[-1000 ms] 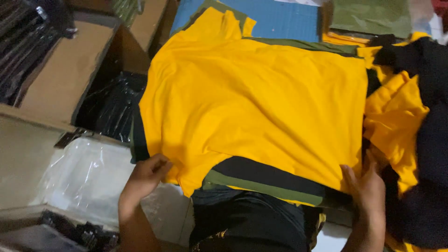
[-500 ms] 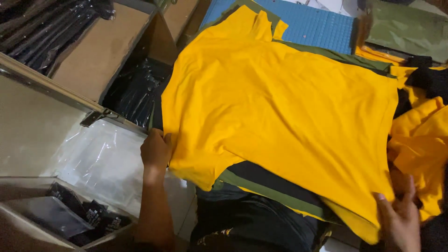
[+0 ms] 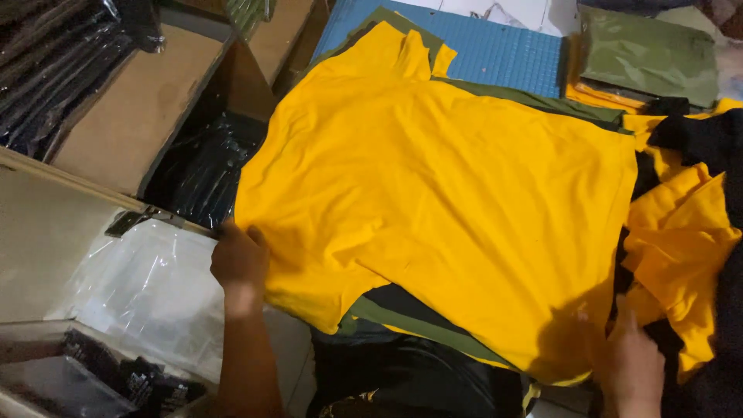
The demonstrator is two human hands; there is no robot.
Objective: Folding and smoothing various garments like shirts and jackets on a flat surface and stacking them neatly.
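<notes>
Far left: cardboard boxes (image 3: 131, 108) holding black items in glossy plastic bags (image 3: 46, 70); a second dark bagged lot (image 3: 197, 170) in the open box beside them. Near left: a clear plastic bag (image 3: 147, 286) lying flat, and a box corner with small black packets (image 3: 116, 375) at the near edge. Left hand (image 3: 238, 259): at the left edge of the yellow shirt (image 3: 433, 209), fingers curled closed on the hem, knuckles up, forearm running to the near edge. Yellow shirt: centre of view, spread flat and lightly creased, collar at the far end, lying on top of a stack of other garments. Under it, showing at the near edge: an olive and black garment (image 3: 410, 313), then dark cloth (image 3: 402, 371) nearest the viewer. Far centre: a blue gridded mat (image 3: 495, 50) on the desk, partly covered by the shirt collar. Far right: a folded olive garment (image 3: 650, 54) on a thin yellow one. Right: a heap of rumpled yellow cloth (image 3: 677, 248) mixed with black cloth (image 3: 696, 139). Right hand (image 3: 631, 364): at the near right corner of the yellow shirt, touching its edge; whether its fingers are gripping the cloth cannot be told.
</notes>
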